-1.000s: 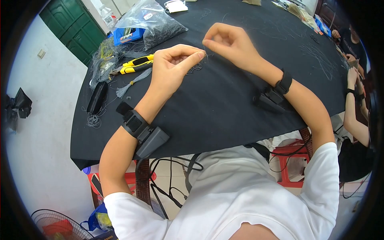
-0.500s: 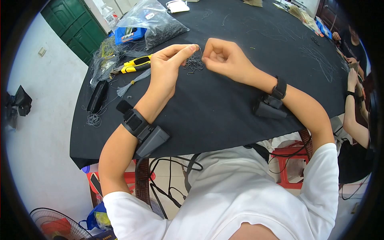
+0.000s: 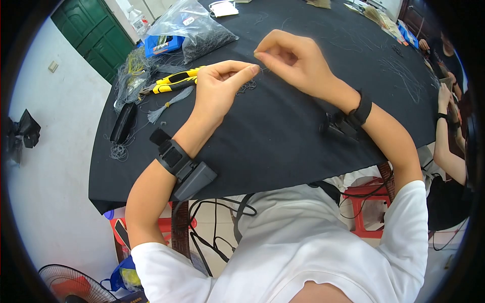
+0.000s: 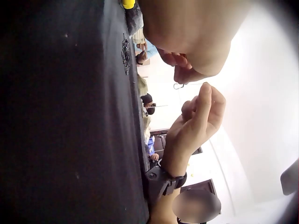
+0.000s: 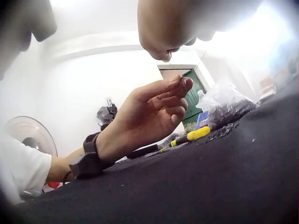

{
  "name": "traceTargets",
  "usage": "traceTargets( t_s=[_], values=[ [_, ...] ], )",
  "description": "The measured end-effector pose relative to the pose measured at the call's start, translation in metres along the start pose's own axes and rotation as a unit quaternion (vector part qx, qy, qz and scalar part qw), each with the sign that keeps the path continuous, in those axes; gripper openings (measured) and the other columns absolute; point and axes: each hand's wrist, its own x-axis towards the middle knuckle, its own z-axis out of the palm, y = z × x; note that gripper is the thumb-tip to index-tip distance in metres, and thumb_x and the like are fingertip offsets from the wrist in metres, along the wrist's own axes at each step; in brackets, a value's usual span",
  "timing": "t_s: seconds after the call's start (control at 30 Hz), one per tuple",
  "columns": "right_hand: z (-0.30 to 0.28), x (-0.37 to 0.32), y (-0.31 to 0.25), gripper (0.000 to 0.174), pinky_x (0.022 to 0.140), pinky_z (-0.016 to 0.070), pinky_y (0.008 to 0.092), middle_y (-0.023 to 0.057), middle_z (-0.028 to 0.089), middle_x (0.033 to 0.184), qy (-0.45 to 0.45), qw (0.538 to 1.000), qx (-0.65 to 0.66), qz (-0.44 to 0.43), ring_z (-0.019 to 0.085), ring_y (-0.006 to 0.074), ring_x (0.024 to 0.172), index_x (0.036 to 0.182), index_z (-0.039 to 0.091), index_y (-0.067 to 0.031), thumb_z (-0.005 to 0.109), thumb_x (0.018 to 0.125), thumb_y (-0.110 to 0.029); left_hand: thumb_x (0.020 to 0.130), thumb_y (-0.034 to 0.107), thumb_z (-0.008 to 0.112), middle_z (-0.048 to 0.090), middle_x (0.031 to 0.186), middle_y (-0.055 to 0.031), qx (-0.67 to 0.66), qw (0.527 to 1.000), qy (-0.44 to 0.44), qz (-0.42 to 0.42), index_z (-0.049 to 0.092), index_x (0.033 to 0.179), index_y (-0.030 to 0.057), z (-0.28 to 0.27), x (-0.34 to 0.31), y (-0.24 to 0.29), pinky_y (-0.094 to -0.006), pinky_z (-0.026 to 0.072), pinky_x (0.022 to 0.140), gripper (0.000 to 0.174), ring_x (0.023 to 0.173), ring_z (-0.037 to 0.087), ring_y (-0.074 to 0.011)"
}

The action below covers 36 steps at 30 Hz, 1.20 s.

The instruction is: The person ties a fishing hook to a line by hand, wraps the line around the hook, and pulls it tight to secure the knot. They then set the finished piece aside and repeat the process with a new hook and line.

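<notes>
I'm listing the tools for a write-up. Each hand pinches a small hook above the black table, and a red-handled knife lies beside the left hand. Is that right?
Not quite. The knife has a yellow handle, not red, as the head view shows. The rest holds: the left hand and the right hand each pinch a small hook above the black table, and the knife lies beside the left hand.

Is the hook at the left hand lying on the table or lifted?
Lifted: the hook hangs from the left hand, above the black table.
</notes>
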Motion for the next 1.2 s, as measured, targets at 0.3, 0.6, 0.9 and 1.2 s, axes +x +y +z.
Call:
traceTargets(
  t_s=[0.3, 0.6, 0.9, 1.2],
  values=[
    [0.004, -0.003, 0.028, 0.009, 0.047, 0.0313, 0.0186, -0.0054, 0.047, 0.059, -0.055, 0.977, 0.14, 0.151, 0.039, 0.0008, 0.052, 0.079, 0.058, -0.0027, 0.06, 0.079, -0.012, 0.079, 0.011, 0.063, 0.065, 0.086, -0.0059, -0.021, 0.998, -0.038, 0.046, 0.066, 0.09, -0.0007, -0.002, 0.001, -0.002, -0.0197, 0.04, 0.07, 0.016, 0.078, 0.055, -0.0072],
    [0.018, -0.017, 0.024, 0.007, 0.048, 0.0314, 0.0183, -0.0051, 0.046, 0.061, -0.115, 0.952, 0.22, 0.178, 0.039, 0.001, 0.055, 0.073, 0.052, -0.0036, 0.058, 0.076, -0.007, 0.078, 0.009, 0.063, 0.064, 0.082, -0.0033, -0.073, 0.997, 0.025, 0.012, 0.066, 0.089, -0.0005, -0.003, 0.003, -0.005, -0.0186, 0.0365, 0.062, 0.015, 0.068, 0.049, -0.0048],
    [0.011, -0.007, -0.014, 0.009, 0.047, 0.0334, 0.0242, 0.0035, 0.044, 0.058, -0.078, 0.996, 0.038, 0.005, 0.04, 0.011, 0.051, 0.075, 0.054, -0.0048, 0.061, 0.073, -0.01, 0.076, 0.009, 0.066, 0.064, 0.074, -0.0017, -0.087, 0.995, 0.04, 0.01, 0.068, 0.084, 0.0006, -0.003, 0.005, -0.01, -0.0174, 0.0371, 0.057, 0.011, 0.064, 0.051, -0.003],
    [-0.011, 0.007, 0.0, 0.006, 0.05, 0.0343, 0.0196, -0.0004, 0.05, 0.066, -0.05, 0.999, -0.006, -0.003, 0.043, 0.0042, 0.056, 0.083, 0.057, -0.0027, 0.058, 0.081, -0.008, 0.079, 0.01, 0.063, 0.064, 0.087, -0.0058, -0.032, 0.996, -0.064, 0.044, 0.066, 0.087, -0.0007, 0.002, 0.0, -0.002, -0.0203, 0.0398, 0.069, 0.014, 0.077, 0.054, -0.0071]
  ],
)
